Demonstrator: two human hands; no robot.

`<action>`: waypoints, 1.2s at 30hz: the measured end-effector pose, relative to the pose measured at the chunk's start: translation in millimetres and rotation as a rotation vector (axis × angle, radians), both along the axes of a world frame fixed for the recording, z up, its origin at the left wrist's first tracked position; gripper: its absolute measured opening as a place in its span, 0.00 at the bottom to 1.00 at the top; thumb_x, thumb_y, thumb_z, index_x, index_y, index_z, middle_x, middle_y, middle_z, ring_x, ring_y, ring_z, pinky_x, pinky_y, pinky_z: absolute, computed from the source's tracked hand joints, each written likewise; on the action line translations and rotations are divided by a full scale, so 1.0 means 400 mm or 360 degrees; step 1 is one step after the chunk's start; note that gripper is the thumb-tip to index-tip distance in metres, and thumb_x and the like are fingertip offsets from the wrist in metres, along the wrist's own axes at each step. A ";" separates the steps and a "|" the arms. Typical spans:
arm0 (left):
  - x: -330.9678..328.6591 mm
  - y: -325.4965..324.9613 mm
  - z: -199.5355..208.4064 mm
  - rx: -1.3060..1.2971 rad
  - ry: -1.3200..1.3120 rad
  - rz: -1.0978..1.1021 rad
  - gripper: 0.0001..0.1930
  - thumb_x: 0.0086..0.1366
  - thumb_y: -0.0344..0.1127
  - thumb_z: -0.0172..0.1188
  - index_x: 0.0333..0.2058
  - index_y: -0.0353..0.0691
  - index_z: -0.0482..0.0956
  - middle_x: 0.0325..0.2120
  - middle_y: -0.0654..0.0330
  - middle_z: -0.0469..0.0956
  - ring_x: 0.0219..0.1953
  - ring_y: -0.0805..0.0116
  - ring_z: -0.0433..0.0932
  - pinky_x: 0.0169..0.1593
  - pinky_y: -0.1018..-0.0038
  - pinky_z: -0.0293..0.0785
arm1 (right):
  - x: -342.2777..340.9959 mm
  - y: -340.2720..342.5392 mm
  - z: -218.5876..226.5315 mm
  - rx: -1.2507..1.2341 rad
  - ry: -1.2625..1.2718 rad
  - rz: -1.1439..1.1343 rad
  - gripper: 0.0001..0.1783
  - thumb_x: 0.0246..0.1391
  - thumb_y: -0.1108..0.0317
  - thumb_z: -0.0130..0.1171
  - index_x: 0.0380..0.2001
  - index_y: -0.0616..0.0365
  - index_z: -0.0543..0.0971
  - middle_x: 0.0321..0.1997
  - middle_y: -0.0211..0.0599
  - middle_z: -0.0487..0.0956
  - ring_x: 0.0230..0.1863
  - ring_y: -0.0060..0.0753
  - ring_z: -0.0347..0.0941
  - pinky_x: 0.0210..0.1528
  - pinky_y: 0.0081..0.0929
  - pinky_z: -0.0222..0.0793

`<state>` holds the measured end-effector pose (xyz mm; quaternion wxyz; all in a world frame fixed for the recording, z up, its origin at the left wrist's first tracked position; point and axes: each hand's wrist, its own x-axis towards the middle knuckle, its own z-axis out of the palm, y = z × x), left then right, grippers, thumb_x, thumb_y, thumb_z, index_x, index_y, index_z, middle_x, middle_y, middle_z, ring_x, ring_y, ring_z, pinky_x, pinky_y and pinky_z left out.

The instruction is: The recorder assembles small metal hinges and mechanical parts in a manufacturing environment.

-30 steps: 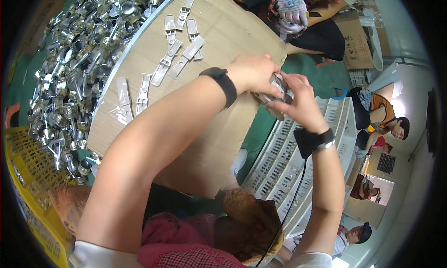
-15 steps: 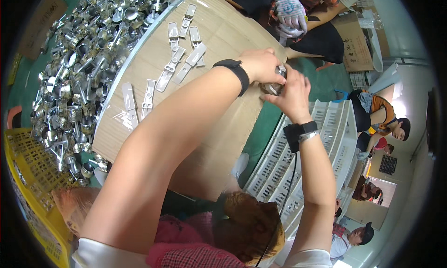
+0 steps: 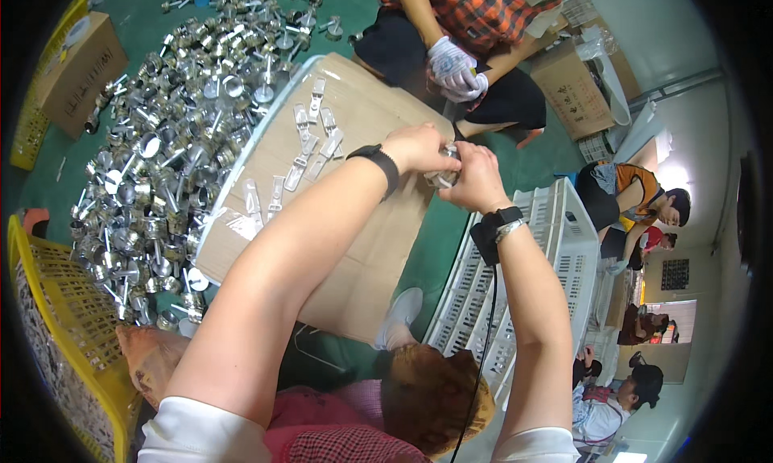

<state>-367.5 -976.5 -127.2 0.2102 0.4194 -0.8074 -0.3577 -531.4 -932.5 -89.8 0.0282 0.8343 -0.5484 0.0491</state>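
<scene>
Above the right edge of the cardboard-topped table [image 3: 362, 262], my left hand [image 3: 415, 150] and my right hand [image 3: 477, 179] meet around a small round shiny metal piece [image 3: 441, 175]. Fingers of both hands are closed on it and cover most of its shape. Several pale plastic clip-like parts with long flat tabs [image 3: 296, 171] lie on the cardboard, left of my hands. A dark band circles each wrist, and a cable runs down from the right one.
Left of the table, a large heap of metal cups with stems [image 3: 169, 173] covers the green floor. White slatted crates [image 3: 555, 245] stand at right, a yellow basket [image 3: 64, 294] at left. Across the table sits a person with gloved hands [image 3: 455, 68]; others work farther right.
The view has shifted, bringing more of the floor and the person opposite into sight. Both hands stay together on the metal piece, with only slight changes in finger position.
</scene>
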 end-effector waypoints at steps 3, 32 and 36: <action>0.026 0.036 0.024 0.0146 -0.0024 -0.0085 0.38 0.49 0.65 0.58 0.48 0.37 0.75 0.47 0.42 0.71 0.48 0.47 0.72 0.53 0.63 0.67 | 0.024 0.043 0.021 0.0166 -0.0077 -0.0072 0.31 0.20 0.61 0.69 0.35 0.61 0.72 0.35 0.46 0.75 0.45 0.47 0.70 0.57 0.41 0.57; 0.199 0.500 0.003 -0.0017 -0.0038 -0.0095 0.35 0.49 0.63 0.60 0.45 0.38 0.77 0.39 0.44 0.74 0.41 0.48 0.74 0.48 0.64 0.69 | 0.201 0.523 0.014 0.0107 -0.0152 -0.0048 0.30 0.19 0.62 0.68 0.34 0.59 0.73 0.34 0.45 0.75 0.41 0.49 0.70 0.50 0.40 0.62; 0.228 0.565 -0.030 0.0025 0.0066 -0.0098 0.34 0.49 0.63 0.60 0.45 0.39 0.77 0.39 0.45 0.74 0.42 0.49 0.74 0.47 0.64 0.70 | 0.228 0.595 -0.009 0.0048 -0.0176 -0.0028 0.31 0.18 0.63 0.68 0.34 0.59 0.73 0.35 0.45 0.75 0.42 0.48 0.70 0.52 0.39 0.60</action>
